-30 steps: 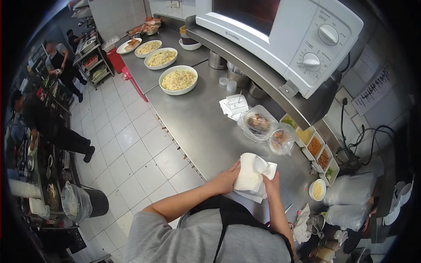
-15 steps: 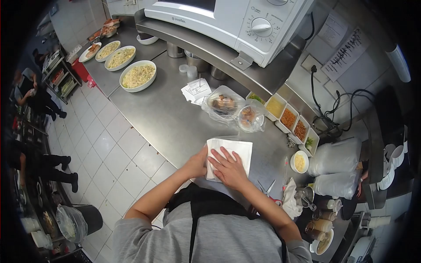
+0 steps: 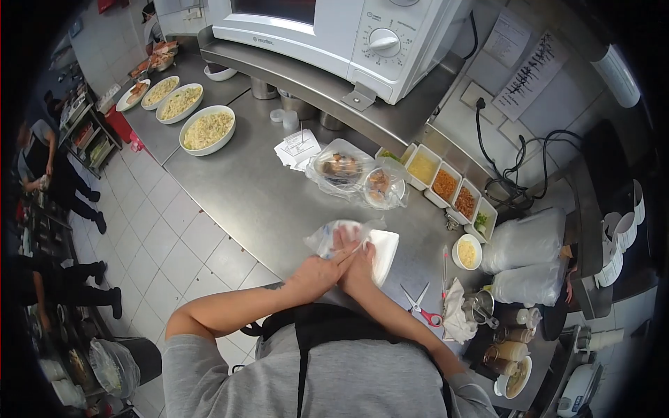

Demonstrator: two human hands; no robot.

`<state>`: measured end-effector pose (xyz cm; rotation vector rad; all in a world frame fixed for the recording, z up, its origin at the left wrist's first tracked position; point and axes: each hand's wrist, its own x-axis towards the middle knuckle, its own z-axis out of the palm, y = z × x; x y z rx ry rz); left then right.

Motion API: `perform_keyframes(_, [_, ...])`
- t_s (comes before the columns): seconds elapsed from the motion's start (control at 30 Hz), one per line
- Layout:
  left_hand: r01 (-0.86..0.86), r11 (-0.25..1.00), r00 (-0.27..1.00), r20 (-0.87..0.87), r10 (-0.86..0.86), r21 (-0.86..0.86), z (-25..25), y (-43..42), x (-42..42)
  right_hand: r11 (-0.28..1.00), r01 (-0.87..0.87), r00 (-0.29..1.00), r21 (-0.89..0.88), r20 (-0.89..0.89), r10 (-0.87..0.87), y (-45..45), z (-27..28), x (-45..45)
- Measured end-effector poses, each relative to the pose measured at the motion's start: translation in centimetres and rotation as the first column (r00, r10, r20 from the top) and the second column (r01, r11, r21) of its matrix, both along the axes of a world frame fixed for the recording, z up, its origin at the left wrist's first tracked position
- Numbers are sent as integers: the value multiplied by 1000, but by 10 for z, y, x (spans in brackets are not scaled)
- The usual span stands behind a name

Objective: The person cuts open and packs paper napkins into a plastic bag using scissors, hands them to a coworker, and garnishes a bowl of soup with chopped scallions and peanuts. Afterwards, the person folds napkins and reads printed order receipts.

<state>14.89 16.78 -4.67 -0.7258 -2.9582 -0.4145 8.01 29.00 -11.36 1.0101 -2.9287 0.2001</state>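
Observation:
A clear plastic bag (image 3: 322,238) is bunched over the counter in front of me. My left hand (image 3: 315,280) reaches across my right wrist, fingers closed on the plastic. My right hand (image 3: 357,267) stretches forward, its fingertips showing blurred through the bag and apparently inside it. Beneath and to the right of the hands lies a white square packet (image 3: 385,252), partly covered; its exact kind is unclear. Scissors (image 3: 422,306) with red handles rest open to the right of my right forearm. Beyond the hands sit a wrapped food tray (image 3: 341,167) and a wrapped bowl (image 3: 382,187).
Bowls of pale food (image 3: 208,130) line the counter's far left. Topping containers (image 3: 444,182) stand at right, near a small bowl (image 3: 467,252) and stacked plastic bags (image 3: 526,244). A microwave (image 3: 334,42) sits on the shelf above. Other people (image 3: 52,160) stand at left.
My right hand has lifted off the white packet and gone to the plastic bag. My left hand has crossed over it onto the plastic. The view has shifted slightly.

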Motion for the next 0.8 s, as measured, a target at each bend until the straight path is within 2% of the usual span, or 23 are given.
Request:
perform_keyframes(0.03, [40, 998, 991, 133, -34, -41, -4, 7, 8, 995, 45, 996, 94, -86, -36, -5, 3, -1])
perform_keyframes(0.07, [80, 994, 964, 259, -59, -74, -7, 11, 11, 995, 47, 996, 91, -86, -39, -8, 8, -4])
perform_keyframes(0.1, [78, 994, 965, 258, -57, -73, -11, 11, 10, 988, 153, 988, 36, 29, -154, -9, 13, -9])
perform_keyframes(0.13, [8, 994, 977, 211, -32, 111, -13, 9, 8, 965, 263, 954, -8, 152, -259, -12, 21, -13])
perform_keyframes(0.17, [-49, 956, 986, 168, 0, 289, -12, 5, 5, 967, 253, 940, -23, 244, -240, -10, 21, -22])
perform_keyframes(0.2, [-44, 958, 986, 166, -4, 283, -10, -4, -4, 966, 258, 939, -30, 244, -243, -2, 23, -30])
perform_keyframes(0.23, [-119, 884, 983, -71, 168, 452, -5, -16, -17, 992, 130, 935, 5, 332, -124, 6, 38, -33])
perform_keyframes(0.27, [-134, 771, 892, -264, 368, 623, -3, -23, -23, 1000, -4, 907, 31, 421, -9, 17, 47, -35])
perform_keyframes(0.3, [-128, 769, 892, -266, 365, 626, -8, -24, -21, 987, -142, 915, -75, 371, 160, 31, 42, -39])
perform_keyframes(0.33, [-183, 682, 937, -85, 339, 708, -16, -24, -16, 987, -142, 916, -70, 368, 158, 39, 52, -37])
perform_keyframes(0.37, [-254, 589, 953, 96, 287, 767, -24, -23, -16, 960, -277, 906, -48, 320, 278, 45, 67, -31])
perform_keyframes(0.4, [-255, 586, 952, 95, 290, 769, -36, -23, -20, 913, -408, 875, -21, 276, 397, 48, 74, -26])
perform_keyframes(0.47, [-358, 501, 930, 254, 265, 788, -62, -24, -29, 908, -418, 884, -9, 226, 409, 48, 67, -19])
perform_keyframes(0.5, [-357, 502, 930, 254, 264, 788, -71, -25, -32, 914, -399, 903, 77, 209, 376, 46, 62, -19])
perform_keyframes(0.53, [-376, 446, 926, 324, 193, 812, -75, -24, -34, 913, -374, 920, 164, 188, 343, 45, 61, -18])
perform_keyframes(0.57, [-401, 389, 915, 387, 117, 830, -78, -24, -36, 913, -373, 921, 168, 188, 342, 44, 60, -16])
perform_keyframes(0.6, [-399, 386, 915, 385, 118, 832, -82, -28, -38, 929, -323, 937, 183, 201, 286, 41, 59, -14])
perform_keyframes(0.67, [-564, 333, 800, 600, -5, 755, -82, -41, -38, 943, -270, 950, 193, 212, 229, 39, 57, -12])
perform_keyframes(0.7, [-563, 336, 801, 599, -4, 755, -83, -39, -38, 949, -263, 954, 176, 193, 228, 39, 56, -12])
perform_keyframes(0.77, [-359, 176, 932, 341, 123, 917, -73, -33, -37, 956, -250, 960, 156, 169, 224, 40, 53, -11])
perform_keyframes(0.8, [-353, 179, 934, 336, 121, 918, -69, -33, -36, 956, -250, 959, 152, 172, 224, 40, 52, -12])
